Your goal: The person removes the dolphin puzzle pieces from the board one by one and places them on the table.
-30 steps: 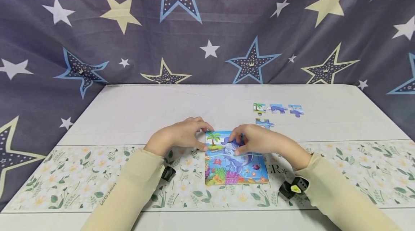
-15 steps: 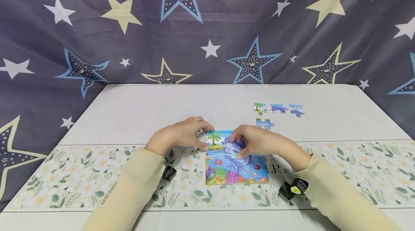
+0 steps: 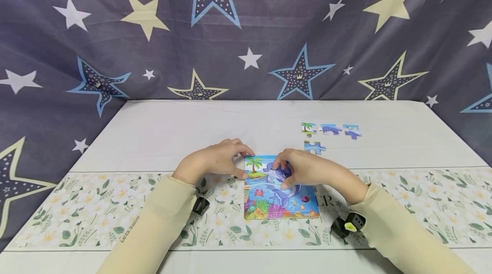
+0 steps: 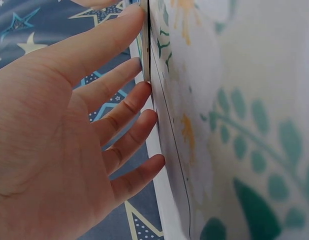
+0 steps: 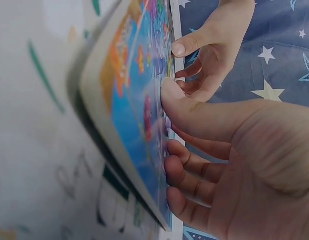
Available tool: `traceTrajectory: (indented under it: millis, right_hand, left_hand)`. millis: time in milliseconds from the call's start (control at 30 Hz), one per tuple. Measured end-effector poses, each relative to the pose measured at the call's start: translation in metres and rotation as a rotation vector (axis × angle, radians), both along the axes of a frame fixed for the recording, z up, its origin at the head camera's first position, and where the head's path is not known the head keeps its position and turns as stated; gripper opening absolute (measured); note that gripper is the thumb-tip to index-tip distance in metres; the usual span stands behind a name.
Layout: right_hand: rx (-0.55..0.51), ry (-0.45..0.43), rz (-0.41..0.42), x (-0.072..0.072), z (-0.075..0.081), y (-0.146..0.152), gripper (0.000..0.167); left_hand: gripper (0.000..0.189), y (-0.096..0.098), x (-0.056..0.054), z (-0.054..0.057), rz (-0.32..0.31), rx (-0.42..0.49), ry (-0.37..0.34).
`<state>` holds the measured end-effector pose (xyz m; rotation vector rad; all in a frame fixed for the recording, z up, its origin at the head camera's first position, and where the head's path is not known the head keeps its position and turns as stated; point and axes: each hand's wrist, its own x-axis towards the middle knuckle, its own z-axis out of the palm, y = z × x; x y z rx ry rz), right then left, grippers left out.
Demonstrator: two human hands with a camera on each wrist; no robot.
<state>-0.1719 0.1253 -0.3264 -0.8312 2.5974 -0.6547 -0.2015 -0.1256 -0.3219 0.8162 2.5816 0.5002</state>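
A square jigsaw puzzle board point(image 3: 258, 203) with a sea picture of dolphins, coral and a palm tree lies on the table. My left hand point(image 3: 217, 159) is at its left side, thumb and index finger at the edge and upper corner. In the left wrist view the other fingers point(image 4: 129, 132) are spread. Over the dolphins, my right hand point(image 3: 307, 166) bends its thumb and index finger around a puzzle piece point(image 3: 274, 175), partly hidden by the fingers. The right wrist view has the thumb point(image 5: 187, 107) and fingertips right at the board's surface.
Behind the board at the right lie loose puzzle pieces: a palm tree piece point(image 3: 308, 127), a dolphin piece point(image 3: 329, 129), a blue and purple piece point(image 3: 351, 130) and a water piece point(image 3: 313, 147). A floral strip point(image 3: 153, 222) crosses the white table; a star-patterned curtain point(image 3: 246, 18) hangs behind.
My right thumb has shifted slightly down and right on the dolphin picture. The left hand and the loose pieces stay in place.
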Motion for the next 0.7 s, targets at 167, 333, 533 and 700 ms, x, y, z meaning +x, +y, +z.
traceTrajectory:
  millis: [167,333,533,700]
  right_hand:
    - [-0.003,0.002,-0.005,0.0007,0.0002,-0.0004,0.039]
    - [-0.011,0.003,-0.004,0.0010,-0.0002,-0.0007,0.038]
    - [-0.012,0.003,-0.004,0.0012,0.0002,-0.0006,0.038]
    - [-0.009,-0.013,-0.001,0.0009,0.0008,-0.0004,0.039]
  left_hand:
    - [0.057,0.0002,-0.0002,0.0000,-0.005,-0.003,0.003]
    - [0.057,0.0001,-0.0006,-0.0006,-0.003,-0.003,0.005]
    - [0.057,0.0000,-0.0006,-0.0009,-0.004,0.003,0.005]
    - [0.056,-0.0004,-0.0007,-0.0015,-0.001,0.003,0.011]
